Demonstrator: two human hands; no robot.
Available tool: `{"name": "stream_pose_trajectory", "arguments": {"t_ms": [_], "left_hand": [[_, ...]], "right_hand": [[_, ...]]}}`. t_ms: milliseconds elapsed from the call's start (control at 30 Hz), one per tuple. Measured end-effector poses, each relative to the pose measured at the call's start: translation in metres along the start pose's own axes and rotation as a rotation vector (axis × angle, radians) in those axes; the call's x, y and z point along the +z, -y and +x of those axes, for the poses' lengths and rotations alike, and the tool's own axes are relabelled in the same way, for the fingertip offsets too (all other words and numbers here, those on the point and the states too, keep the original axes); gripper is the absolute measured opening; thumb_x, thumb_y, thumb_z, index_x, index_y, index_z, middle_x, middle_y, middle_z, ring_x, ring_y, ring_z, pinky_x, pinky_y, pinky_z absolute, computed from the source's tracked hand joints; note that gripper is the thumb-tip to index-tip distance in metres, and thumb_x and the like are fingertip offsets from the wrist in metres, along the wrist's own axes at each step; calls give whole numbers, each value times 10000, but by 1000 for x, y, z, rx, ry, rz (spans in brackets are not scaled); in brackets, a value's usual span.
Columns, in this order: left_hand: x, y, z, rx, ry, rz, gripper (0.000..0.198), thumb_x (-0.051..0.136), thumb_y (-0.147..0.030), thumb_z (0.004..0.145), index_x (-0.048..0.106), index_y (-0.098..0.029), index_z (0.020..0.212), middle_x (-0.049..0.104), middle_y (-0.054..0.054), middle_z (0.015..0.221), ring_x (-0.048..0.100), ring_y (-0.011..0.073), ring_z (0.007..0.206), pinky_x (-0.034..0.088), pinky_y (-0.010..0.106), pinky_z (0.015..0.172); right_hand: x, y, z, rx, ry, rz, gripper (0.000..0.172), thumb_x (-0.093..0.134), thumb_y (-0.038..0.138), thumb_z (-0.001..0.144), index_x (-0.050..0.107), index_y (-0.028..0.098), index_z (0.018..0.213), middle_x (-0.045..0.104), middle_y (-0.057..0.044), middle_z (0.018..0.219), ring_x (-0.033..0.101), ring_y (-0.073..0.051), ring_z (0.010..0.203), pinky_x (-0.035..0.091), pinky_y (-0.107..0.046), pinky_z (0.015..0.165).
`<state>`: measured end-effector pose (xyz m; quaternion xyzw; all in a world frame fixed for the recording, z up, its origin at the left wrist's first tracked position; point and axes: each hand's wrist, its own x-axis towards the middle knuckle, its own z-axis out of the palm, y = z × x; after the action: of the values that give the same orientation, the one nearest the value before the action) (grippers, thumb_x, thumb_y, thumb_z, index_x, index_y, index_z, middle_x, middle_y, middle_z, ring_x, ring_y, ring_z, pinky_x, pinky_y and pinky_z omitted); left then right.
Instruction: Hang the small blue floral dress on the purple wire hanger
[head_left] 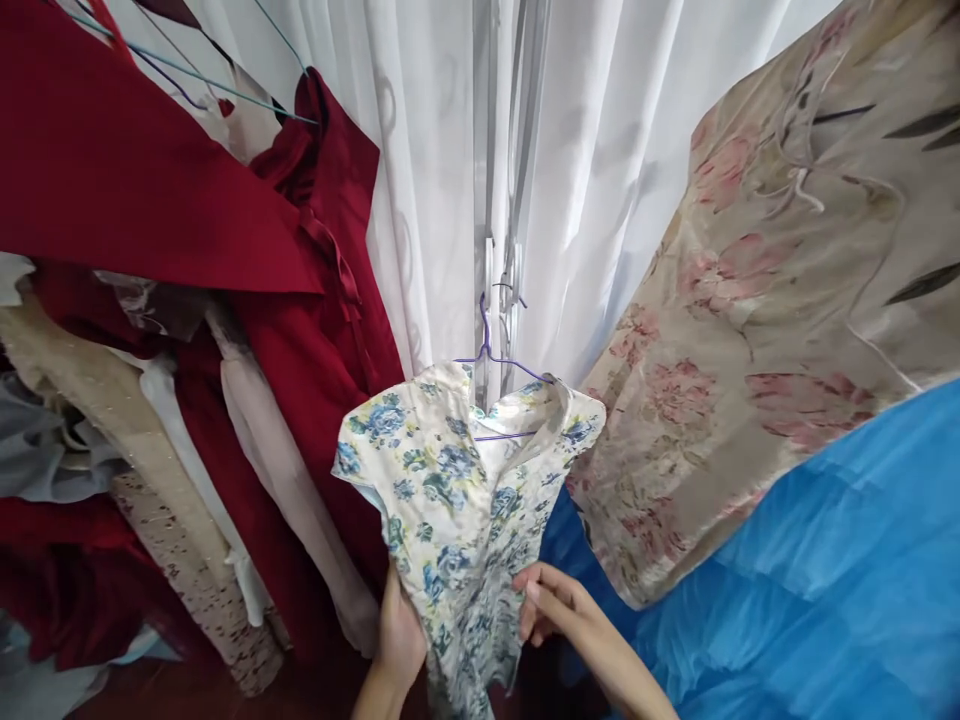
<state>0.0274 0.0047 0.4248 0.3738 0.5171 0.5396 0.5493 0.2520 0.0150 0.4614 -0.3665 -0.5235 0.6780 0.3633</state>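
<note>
Between the clothes that hang on both sides, a short-sleeved garment with blue flowers [442, 490] is facing the wearer of the camera. Its shoulders lie over a purple hanger [486, 345], probably so that the neck opening keeps its shape. The hook of this hanger rises beside white fittings [489, 265], in front of the white curtain [600, 150]; what exactly it hangs from, I cannot tell. Neither hand is on the hanger, so it seems that some support above carries the weight, and the hands are free to attend to the cloth.

The left hand [403, 632] is at the left edge of the garment, low down. Its fingers are partly hidden by the cloth, so I cannot tell if they are closed. The right hand [556, 608] is at the opposite edge, with bent fingers; the thumb and the index finger appear to pinch the fabric. Having one hand at each side perhaps steadies the lower part, which looks narrow and creased.

On the left, dark red clothes [150, 190] hang close together. On the right is a beige dress with pink flowers [720, 390], and below it spreads a gauzy blue fabric [817, 560].
</note>
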Motion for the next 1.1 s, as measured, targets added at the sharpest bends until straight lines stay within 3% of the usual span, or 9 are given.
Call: {"name": "stream_pose_trajectory", "arguments": {"t_ms": [100,200,333,400,500,667,767,900,1100], "left_hand": [[-7,11,-9,-33,-27,-148,829,502,-878,726,683,-245,1230,669,133,1295,561,348,1291,443,470,1095],[-6,18,-13,-81,-148,-109,703,778,-672,639,701,-234,1184,698,112,1263,543,377,1309,422,472,1110],[-18,14,-6,-102,-272,20,549,827,-517,632,718,-222,1083,731,102,1193,560,382,1288,418,462,1110],[-30,8,0,-125,-216,56,535,821,-490,642,719,-227,1096,730,92,1198,546,379,1305,402,464,1126],[-42,-2,10,-132,-5,102,506,787,-443,692,717,-228,1144,732,81,1189,527,368,1326,375,466,1148],[-30,-14,22,-102,274,186,415,706,-340,760,730,-212,1154,762,72,1091,529,345,1316,308,469,1181],[-24,-16,27,-96,321,171,405,701,-314,747,742,-194,1132,768,63,1073,543,342,1295,289,473,1190],[-32,-8,38,-140,299,114,394,708,-289,698,764,-184,1074,772,59,1062,551,348,1277,316,464,1172],[-37,8,46,-194,316,13,396,700,-230,652,774,-173,1037,764,61,1097,575,358,1230,366,467,1128]], "right_hand": [[9,-12,40,-53,-125,-117,415,586,623,892,575,209,884,578,30,585,537,-162,548,405,-275,560],[15,-15,69,-149,-193,-259,415,552,571,923,519,215,714,522,29,581,507,-163,575,388,-286,592],[17,-15,83,-174,-183,-317,455,502,537,946,544,199,644,455,28,552,460,-159,551,330,-281,554],[18,-18,83,-156,-182,-293,443,523,558,932,561,193,683,453,35,547,442,-150,530,310,-273,533],[22,-25,82,-152,-198,-262,408,553,545,931,529,196,720,469,38,574,445,-141,548,319,-265,546],[31,-34,83,-200,-305,-219,327,533,460,948,491,207,745,409,57,591,391,-127,543,291,-253,528],[29,-32,81,-216,-375,-236,320,544,404,922,452,214,683,353,65,577,332,-117,529,250,-251,516],[22,-25,71,-236,-417,-263,381,534,384,920,417,213,600,380,47,559,373,-125,546,280,-260,542],[19,-33,60,-174,-437,-158,353,586,471,923,551,189,714,459,39,558,421,-133,528,303,-268,538]]}}
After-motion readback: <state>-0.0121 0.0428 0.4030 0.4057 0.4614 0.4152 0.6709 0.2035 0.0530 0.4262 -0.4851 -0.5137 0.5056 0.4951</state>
